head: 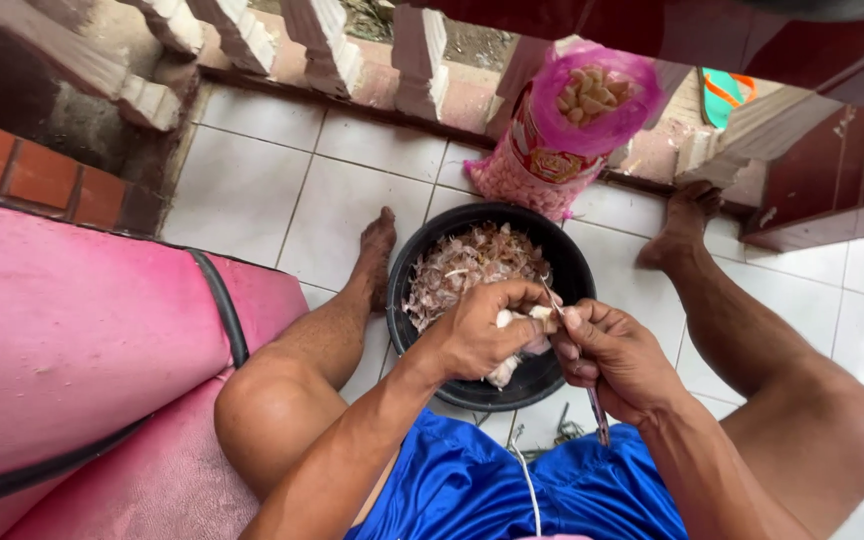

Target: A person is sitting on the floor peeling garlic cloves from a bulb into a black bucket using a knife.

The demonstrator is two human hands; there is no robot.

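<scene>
You're mid-peel here, left hand [482, 335] pinching a garlic clove [537, 316] over the black bowl [572, 270] of skins while your right hand [617, 355] grips the small knife [558, 305], so next probably wants a careful flick under the skin.

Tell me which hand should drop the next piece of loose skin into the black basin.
Probably the left hand: it grips the garlic directly above the black basin of peelings. The right hand is closed around the small knife, so it is less free.
</scene>
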